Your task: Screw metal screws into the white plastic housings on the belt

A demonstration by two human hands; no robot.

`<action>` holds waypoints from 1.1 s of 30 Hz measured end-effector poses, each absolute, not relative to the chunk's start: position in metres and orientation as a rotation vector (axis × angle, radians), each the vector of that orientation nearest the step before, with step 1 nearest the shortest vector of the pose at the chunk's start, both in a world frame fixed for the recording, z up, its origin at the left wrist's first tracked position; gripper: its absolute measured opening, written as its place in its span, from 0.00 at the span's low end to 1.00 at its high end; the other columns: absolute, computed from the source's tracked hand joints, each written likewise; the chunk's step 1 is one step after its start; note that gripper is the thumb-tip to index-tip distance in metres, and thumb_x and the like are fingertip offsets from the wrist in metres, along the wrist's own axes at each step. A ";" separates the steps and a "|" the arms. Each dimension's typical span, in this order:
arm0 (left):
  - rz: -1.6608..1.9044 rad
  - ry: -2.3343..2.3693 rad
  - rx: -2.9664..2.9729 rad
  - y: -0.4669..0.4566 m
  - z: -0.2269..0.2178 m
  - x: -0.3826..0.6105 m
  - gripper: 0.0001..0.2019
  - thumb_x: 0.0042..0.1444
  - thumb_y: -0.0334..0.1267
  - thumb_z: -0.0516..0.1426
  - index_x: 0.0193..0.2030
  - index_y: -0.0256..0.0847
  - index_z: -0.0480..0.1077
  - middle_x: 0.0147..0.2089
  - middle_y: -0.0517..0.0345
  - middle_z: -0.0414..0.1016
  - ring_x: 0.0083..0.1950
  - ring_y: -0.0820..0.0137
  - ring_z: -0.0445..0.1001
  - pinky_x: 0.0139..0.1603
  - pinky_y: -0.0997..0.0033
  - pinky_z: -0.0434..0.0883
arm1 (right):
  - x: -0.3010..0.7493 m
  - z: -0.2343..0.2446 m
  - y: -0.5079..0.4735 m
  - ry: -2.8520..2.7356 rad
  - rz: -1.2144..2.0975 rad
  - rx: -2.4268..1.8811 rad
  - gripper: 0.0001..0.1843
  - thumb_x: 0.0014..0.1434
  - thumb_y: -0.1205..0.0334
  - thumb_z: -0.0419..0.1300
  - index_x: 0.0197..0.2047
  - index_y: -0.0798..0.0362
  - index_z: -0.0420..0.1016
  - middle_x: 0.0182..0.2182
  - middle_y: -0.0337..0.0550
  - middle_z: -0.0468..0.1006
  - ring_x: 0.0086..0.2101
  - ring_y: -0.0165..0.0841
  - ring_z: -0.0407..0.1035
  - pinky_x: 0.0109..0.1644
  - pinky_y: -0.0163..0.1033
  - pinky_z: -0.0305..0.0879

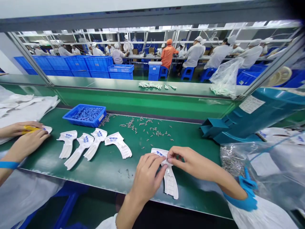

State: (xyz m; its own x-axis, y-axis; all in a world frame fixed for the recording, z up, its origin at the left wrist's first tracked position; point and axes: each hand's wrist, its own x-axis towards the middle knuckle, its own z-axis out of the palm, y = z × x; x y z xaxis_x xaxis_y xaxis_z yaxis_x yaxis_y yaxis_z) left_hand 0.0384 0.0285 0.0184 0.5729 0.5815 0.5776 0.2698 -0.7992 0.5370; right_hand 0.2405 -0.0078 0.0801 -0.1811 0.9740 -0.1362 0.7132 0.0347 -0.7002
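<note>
My left hand (146,178) grips a white moulded plastic piece (170,182) with blue print, which lies on the green bench mat (109,168). My right hand (190,162) pinches the top end of that piece between its fingertips, and my fingers hide part of it. Several similar pieces (95,143) lie in a row to the left. Small metal parts (145,128) are scattered beyond them. At far left, a co-worker's hands (27,140) hold a yellow item (30,129) against another white piece.
A blue crate (84,115) of small blue parts stands on the mat. A teal chute (238,124) and a clear bag of metal parts (232,159) are at right. A green conveyor (143,105) runs behind. Beyond stand workers in white, and blue crates.
</note>
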 end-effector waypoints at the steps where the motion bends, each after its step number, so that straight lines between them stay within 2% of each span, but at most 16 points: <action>1: 1.121 0.680 2.403 0.024 0.018 0.040 0.08 0.65 0.31 0.56 0.50 0.42 0.69 0.44 0.55 0.78 0.48 0.64 0.73 0.49 0.62 0.70 | 0.238 0.082 -0.012 -1.936 0.990 -1.683 0.11 0.68 0.55 0.54 0.39 0.50 0.74 0.33 0.39 0.76 0.31 0.32 0.66 0.35 0.36 0.60; 6: 1.207 0.713 2.312 0.012 0.017 0.045 0.04 0.64 0.29 0.57 0.42 0.42 0.70 0.39 0.57 0.78 0.42 0.66 0.75 0.44 0.65 0.70 | 0.232 0.075 -0.022 -1.668 1.245 -1.596 0.12 0.66 0.52 0.56 0.40 0.52 0.73 0.34 0.40 0.75 0.32 0.32 0.65 0.37 0.37 0.61; 9: 1.280 0.735 2.250 0.012 0.017 0.048 0.05 0.63 0.28 0.57 0.43 0.42 0.70 0.39 0.56 0.78 0.41 0.66 0.75 0.43 0.65 0.70 | 0.230 0.067 -0.022 -1.441 1.384 -1.451 0.14 0.62 0.49 0.61 0.39 0.52 0.72 0.34 0.40 0.74 0.35 0.32 0.65 0.40 0.38 0.62; 13: 1.302 0.724 2.235 0.012 0.021 0.046 0.05 0.64 0.29 0.57 0.45 0.43 0.70 0.40 0.57 0.79 0.42 0.67 0.75 0.45 0.65 0.71 | 0.229 0.067 -0.024 -1.282 1.476 -1.356 0.16 0.59 0.48 0.64 0.37 0.53 0.71 0.31 0.37 0.72 0.33 0.30 0.64 0.39 0.36 0.61; 15: 1.206 0.701 2.286 0.012 0.022 0.041 0.07 0.64 0.32 0.58 0.48 0.43 0.69 0.44 0.55 0.79 0.46 0.65 0.75 0.49 0.63 0.72 | 0.230 0.071 -0.027 -1.358 1.446 -1.413 0.14 0.60 0.50 0.62 0.38 0.53 0.72 0.31 0.37 0.72 0.33 0.31 0.64 0.38 0.36 0.61; 17: 1.026 0.714 2.366 0.011 0.021 0.036 0.16 0.63 0.38 0.59 0.56 0.43 0.66 0.53 0.50 0.76 0.56 0.60 0.73 0.56 0.57 0.71 | 0.232 0.076 -0.030 -1.506 1.386 -1.530 0.12 0.63 0.52 0.59 0.37 0.53 0.73 0.31 0.38 0.73 0.32 0.31 0.64 0.36 0.35 0.60; 19: 0.816 0.754 2.450 0.010 0.019 0.032 0.27 0.61 0.46 0.60 0.64 0.41 0.59 0.64 0.44 0.68 0.66 0.54 0.65 0.62 0.49 0.67 | 0.233 0.078 -0.031 -1.655 1.335 -1.659 0.11 0.64 0.55 0.56 0.35 0.52 0.73 0.29 0.38 0.74 0.30 0.31 0.65 0.33 0.35 0.59; 21: 0.659 0.772 2.518 0.009 0.015 0.032 0.34 0.60 0.52 0.60 0.68 0.41 0.55 0.69 0.42 0.61 0.72 0.50 0.56 0.65 0.43 0.64 | 0.231 0.076 -0.031 -1.758 1.302 -1.751 0.10 0.65 0.59 0.54 0.34 0.52 0.73 0.28 0.39 0.76 0.28 0.31 0.66 0.32 0.35 0.59; 24: 0.559 0.780 2.556 0.009 0.012 0.034 0.34 0.60 0.55 0.59 0.67 0.41 0.57 0.70 0.42 0.59 0.74 0.49 0.52 0.66 0.41 0.62 | 0.226 0.071 -0.029 -1.824 1.247 -1.831 0.11 0.65 0.60 0.53 0.32 0.52 0.72 0.28 0.40 0.77 0.28 0.32 0.68 0.31 0.35 0.58; 33: 0.486 0.806 2.570 0.008 0.014 0.035 0.31 0.60 0.54 0.58 0.64 0.38 0.60 0.70 0.42 0.60 0.74 0.49 0.51 0.67 0.43 0.62 | 0.223 0.074 -0.025 -1.933 1.233 -1.839 0.12 0.66 0.59 0.52 0.31 0.51 0.70 0.27 0.39 0.76 0.28 0.32 0.67 0.30 0.35 0.56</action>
